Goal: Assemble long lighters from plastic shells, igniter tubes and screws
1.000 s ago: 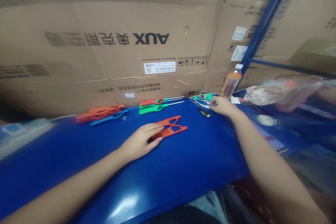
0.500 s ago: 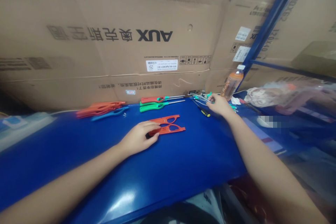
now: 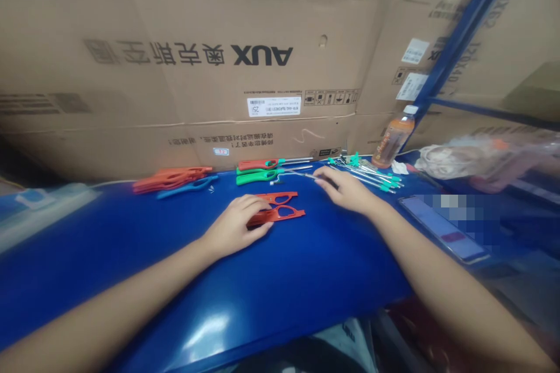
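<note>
"Where are the hollow red plastic handle halves (image 3: 265, 217)?"
"Frame centre, gripped under the left hand (image 3: 236, 224); the right hand (image 3: 344, 188) pinches a slim silvery metal piece (image 3: 306, 175), above and right."
"Advice?"
"Steady the halves flat; pinch lightly."

On the table (image 3: 306, 285), shells (image 3: 280, 218) lie before the lighters (image 3: 251, 177), rods (image 3: 371, 176) right of these, before the bottle (image 3: 394, 143); the phone (image 3: 444, 230) lies farther right.

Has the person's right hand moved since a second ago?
Yes. Judged against the standing drink bottle, the right hand has moved left, away from it, toward the lighters.
</note>
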Demonstrator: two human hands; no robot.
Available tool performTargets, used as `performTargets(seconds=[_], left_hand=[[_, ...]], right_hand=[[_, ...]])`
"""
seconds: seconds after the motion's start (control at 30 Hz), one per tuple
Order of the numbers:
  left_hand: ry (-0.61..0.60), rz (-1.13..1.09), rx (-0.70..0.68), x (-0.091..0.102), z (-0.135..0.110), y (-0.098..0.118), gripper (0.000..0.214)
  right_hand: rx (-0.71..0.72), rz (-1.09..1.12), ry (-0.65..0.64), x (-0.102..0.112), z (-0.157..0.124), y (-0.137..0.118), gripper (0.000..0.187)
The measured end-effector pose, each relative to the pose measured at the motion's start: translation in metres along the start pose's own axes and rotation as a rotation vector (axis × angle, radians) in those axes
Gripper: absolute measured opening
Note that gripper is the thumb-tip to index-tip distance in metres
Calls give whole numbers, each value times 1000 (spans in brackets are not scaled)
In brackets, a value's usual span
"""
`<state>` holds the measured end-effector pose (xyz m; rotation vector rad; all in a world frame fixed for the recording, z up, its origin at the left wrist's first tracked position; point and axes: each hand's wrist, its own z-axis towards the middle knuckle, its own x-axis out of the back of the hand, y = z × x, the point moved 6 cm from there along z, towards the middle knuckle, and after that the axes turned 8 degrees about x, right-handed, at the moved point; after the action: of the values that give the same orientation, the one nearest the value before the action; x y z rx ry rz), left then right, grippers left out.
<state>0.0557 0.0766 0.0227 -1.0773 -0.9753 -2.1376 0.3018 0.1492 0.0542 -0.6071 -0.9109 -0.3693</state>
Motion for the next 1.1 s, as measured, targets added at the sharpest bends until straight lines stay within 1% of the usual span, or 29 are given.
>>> performTargets(seconds=[0.03,0.1,0.17,0.3,0.43,0.5,0.57,0.67,0.73,0.9,1.0,1.1], left_hand=[[-9,11,-7,-1,0,1,27],[-9,19,-4,-1,0,1,28],[3,12,15,0,0,-1,27],[45,9,76,1,0,-7,32],[96,9,148,3,0,-15,45],[125,-10,159,3,0,-17,52],[135,-28,123,3,-1,-15,48],[127,-26,29,2,-2,-11,30],[124,-12,-5,1,-2,-11,25],[119,-22,-11,1,-2,-11,25],[96,-43,-29,1,-3,-7,27],[53,-60,-62,0,-3,-2,28]], right_hand=[[18,10,-38,-5,0,-4,21],[19,27,-69,-12,-1,-8,18],[26,54,-74,-17,-2,-10,15],[84,133,-64,-20,-2,-16,12],[124,199,-78,-22,-3,-25,10],[126,221,-94,-24,-3,-30,8],[117,236,-121,-28,-3,-33,7],[100,239,-157,-33,-3,-35,6],[95,234,-178,-34,-4,-34,6],[143,188,-214,-33,-4,-34,19],[177,131,-239,-33,-3,-34,20],[158,97,-260,-34,-3,-35,18]])
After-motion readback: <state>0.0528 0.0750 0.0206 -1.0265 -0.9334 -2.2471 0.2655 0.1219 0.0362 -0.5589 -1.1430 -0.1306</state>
